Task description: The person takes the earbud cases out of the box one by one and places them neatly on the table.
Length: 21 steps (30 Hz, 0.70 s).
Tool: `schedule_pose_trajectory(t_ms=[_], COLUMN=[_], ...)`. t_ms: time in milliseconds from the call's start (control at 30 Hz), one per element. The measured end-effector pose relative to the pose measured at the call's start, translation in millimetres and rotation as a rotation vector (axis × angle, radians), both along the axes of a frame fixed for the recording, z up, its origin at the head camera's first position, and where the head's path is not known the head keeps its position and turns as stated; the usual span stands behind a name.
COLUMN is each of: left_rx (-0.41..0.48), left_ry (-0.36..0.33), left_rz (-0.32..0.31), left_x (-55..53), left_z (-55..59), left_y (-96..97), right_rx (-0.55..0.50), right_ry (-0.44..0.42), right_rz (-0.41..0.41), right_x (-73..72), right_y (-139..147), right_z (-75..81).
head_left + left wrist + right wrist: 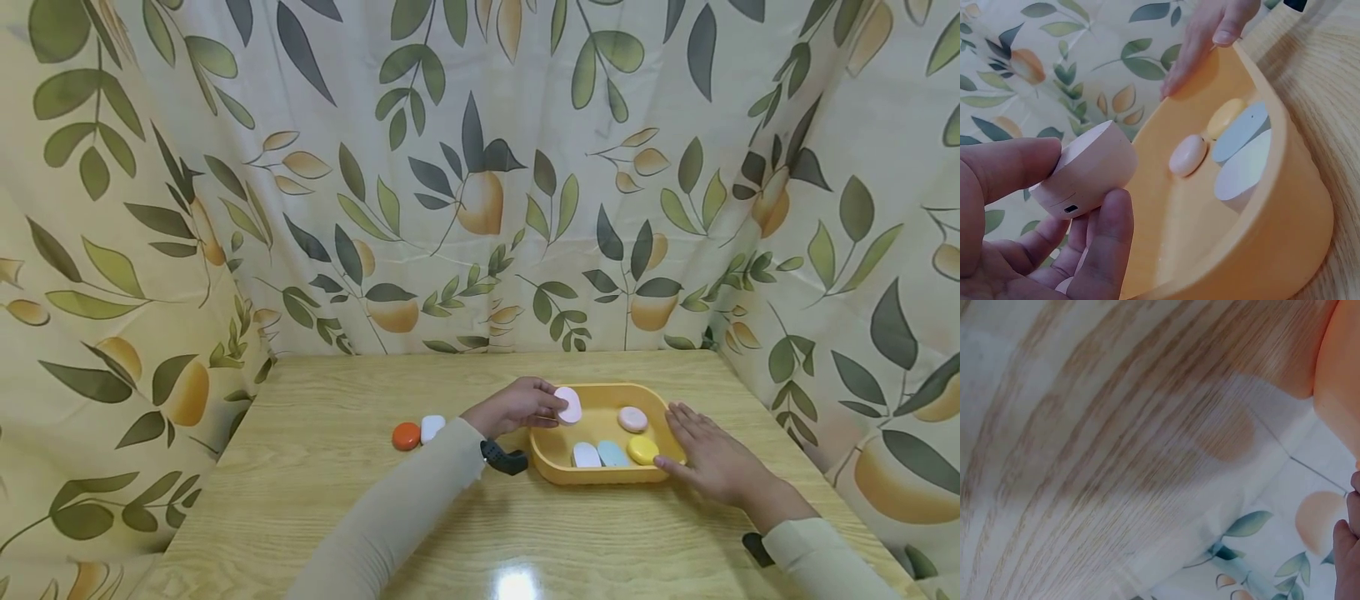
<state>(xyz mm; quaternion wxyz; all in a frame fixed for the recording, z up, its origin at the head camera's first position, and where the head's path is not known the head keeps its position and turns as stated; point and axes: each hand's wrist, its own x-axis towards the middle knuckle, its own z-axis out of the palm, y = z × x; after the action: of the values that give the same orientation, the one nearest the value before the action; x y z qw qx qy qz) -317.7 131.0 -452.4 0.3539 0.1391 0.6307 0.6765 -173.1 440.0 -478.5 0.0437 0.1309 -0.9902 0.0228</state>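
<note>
My left hand (pixel 519 406) pinches a pale pink, oval, puck-like case (pixel 568 406) between thumb and fingers, over the left side of a yellow-orange tray (pixel 600 478). A small dark slot shows in the case's side (pixel 1071 209) in the left wrist view. Inside the tray lie a pink rounded piece (pixel 632 418), a yellow one (pixel 642 450), a light blue one (pixel 612 454) and a whitish one (pixel 587 455). With fingers extended, my right hand (pixel 712 460) rests against the tray's right rim. Only its fingertips enter the right wrist view's edge.
Left of the tray, an orange-red round piece (pixel 407 436) and a white piece (pixel 432 427) sit side by side on the wooden table (pixel 322 400), the white one partly behind my left sleeve (pixel 405 508). A leaf-patterned curtain (pixel 480 275) borders the table's back and sides.
</note>
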Motion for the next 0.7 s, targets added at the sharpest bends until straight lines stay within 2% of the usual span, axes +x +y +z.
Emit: schedule_pose_trajectory(t_ms=[400,567,700], left_rx=[-0.005,-0.004,-0.001], left_ry=[0.029,0.030,0.037], left_rz=[0.005,0.007,0.018], left_x=[2.5,4.2,3.8], left_z=[7.3,7.4,6.3], left_y=[-13.6,-18.6,-22.9], right_rx=[-0.001,-0.020,-0.025], right_ry=[0.033,0.009,0.024], right_rz=[0.009,-0.001,-0.001], right_x=[-0.7,0.9,1.5], right_y=[0.7,-0.2,-1.5], right_z=[-0.6,-1.2,-1.9])
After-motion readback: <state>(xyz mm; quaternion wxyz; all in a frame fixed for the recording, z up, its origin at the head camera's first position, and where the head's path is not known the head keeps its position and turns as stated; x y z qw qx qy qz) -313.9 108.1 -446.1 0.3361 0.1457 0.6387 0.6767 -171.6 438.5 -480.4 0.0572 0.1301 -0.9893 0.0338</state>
